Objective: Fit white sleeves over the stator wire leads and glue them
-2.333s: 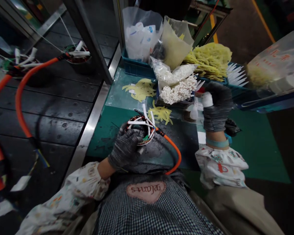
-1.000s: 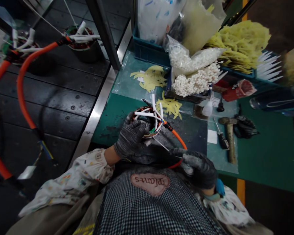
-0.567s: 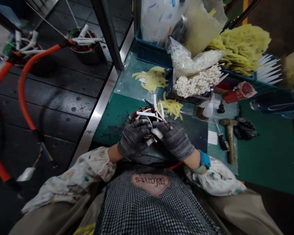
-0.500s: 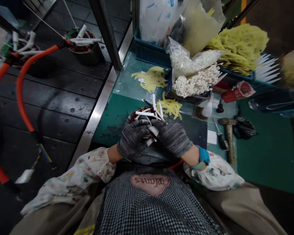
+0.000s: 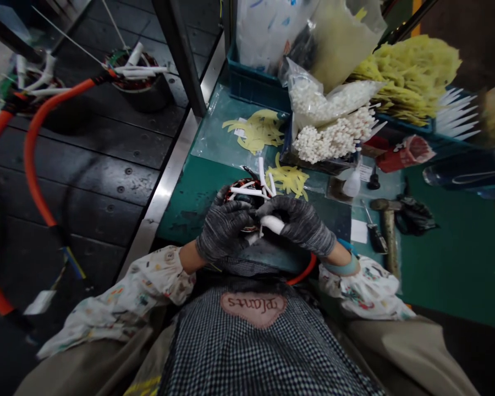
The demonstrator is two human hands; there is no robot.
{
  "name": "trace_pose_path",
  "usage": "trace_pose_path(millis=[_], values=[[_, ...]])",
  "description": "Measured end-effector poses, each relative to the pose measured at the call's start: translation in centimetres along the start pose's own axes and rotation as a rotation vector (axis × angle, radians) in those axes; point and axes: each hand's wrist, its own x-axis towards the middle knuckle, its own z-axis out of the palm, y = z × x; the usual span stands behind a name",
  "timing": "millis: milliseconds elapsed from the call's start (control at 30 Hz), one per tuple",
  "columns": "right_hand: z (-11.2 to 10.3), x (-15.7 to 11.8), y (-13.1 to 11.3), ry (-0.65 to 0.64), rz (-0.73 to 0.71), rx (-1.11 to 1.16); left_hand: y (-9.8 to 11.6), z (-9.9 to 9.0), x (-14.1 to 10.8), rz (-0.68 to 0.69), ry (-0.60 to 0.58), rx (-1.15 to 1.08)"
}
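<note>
The wound stator, probably heavy and rigid, is clasped by the left hand at the near worktop edge; a soft white sleeve is pinched by the right hand.

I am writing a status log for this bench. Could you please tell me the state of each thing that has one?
Left hand: gloved, gripping the stator.
Right hand: gloved, pinching a white sleeve.
Stator: on the bench edge, white leads sticking up.
White sleeve: held between fingers, beside the stator.
Orange cable: attached, curving under the right wrist.
Hammer: lying flat, untouched.
Small white bottle: upright.
</note>
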Motion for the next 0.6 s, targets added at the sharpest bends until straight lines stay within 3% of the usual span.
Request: trace_pose_path(millis=[133, 333, 400, 533, 600], values=[[0.3, -0.1, 0.6, 0.1, 0.005, -0.038, 0.1, 0.1, 0.1, -0.014, 0.022, -0.006], [0.3, 0.0, 0.5, 0.039, 0.013, -0.032, 0.0, 0.1, 0.2, -0.002, 0.032, -0.011], [0.3, -0.2, 0.8, 0.019, -0.049, -0.066, 0.1, 0.1, 0.4, 0.021, 0.054, -0.003], [0.7, -1.3, 1.4, -0.077, -0.31, -0.143, 0.3, 0.0, 0.7, 0.044, 0.073, 0.0], [0.8, -1.9, 1.6, -0.083, -0.242, -0.172, 0.5, -0.1, 0.7, 0.026, 0.039, -0.006]])
